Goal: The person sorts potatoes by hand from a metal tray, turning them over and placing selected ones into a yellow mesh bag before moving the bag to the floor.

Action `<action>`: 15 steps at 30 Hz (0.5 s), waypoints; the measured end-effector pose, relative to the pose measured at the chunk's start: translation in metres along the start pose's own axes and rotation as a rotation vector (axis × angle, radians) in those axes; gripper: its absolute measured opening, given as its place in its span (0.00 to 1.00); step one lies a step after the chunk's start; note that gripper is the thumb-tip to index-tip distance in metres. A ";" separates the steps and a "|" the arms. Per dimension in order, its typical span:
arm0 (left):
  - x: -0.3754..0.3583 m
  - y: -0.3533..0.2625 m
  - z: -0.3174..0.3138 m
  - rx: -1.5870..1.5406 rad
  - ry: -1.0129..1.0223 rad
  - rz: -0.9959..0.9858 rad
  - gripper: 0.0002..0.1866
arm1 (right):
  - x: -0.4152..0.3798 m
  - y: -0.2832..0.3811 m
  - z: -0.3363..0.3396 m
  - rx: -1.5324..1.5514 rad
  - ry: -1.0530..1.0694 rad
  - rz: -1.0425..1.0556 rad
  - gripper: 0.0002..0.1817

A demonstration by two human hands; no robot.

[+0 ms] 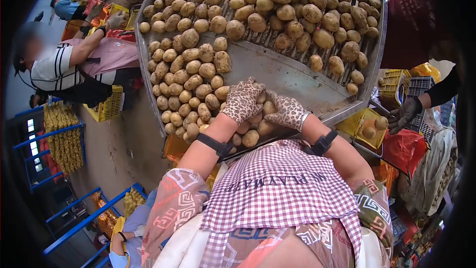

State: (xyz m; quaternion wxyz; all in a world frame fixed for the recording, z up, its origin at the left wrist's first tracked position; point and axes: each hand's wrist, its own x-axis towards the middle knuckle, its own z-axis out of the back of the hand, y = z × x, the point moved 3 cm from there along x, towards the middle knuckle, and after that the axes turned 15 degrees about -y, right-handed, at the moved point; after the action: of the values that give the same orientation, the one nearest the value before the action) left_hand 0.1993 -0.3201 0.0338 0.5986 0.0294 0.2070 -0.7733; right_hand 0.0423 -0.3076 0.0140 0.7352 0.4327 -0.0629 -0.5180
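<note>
Both my hands wear leopard-print gloves and meet at the near edge of a metal sorting table (pixel 267 64). My left hand (pixel 243 100) is curled over potatoes, its fingers bent and partly hiding what lies under them. Beside it, my right hand (pixel 286 110) is bent around a potato (pixel 269 107). Below and between the wrists lie more loose potatoes (pixel 250 138). A dense group of potatoes (pixel 193 69) rests left of my left hand, some with soil on them.
A large heap of potatoes (pixel 297 0) covers the slatted far part of the table. A co-worker (pixel 74 64) stands at left; another person's dark-gloved hand (pixel 404 115) is at right, near a yellow crate (pixel 371 128) with potatoes. Blue racks (pixel 54 139) hold filled net sacks.
</note>
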 end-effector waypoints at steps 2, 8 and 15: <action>-0.010 0.008 -0.003 0.020 -0.043 0.014 0.30 | 0.003 0.002 -0.001 0.036 0.013 0.059 0.46; -0.027 0.024 0.017 0.069 0.121 0.094 0.33 | -0.003 0.001 -0.011 0.230 0.146 0.073 0.48; 0.028 0.095 0.081 -0.129 -0.623 0.292 0.22 | 0.000 -0.010 -0.022 0.295 0.179 0.091 0.45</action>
State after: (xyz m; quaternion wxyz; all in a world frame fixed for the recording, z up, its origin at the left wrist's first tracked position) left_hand 0.2972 -0.3937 0.0721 0.7378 -0.2167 0.0566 -0.6368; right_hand 0.0474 -0.2959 -0.0062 0.6890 0.5770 -0.0917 -0.4288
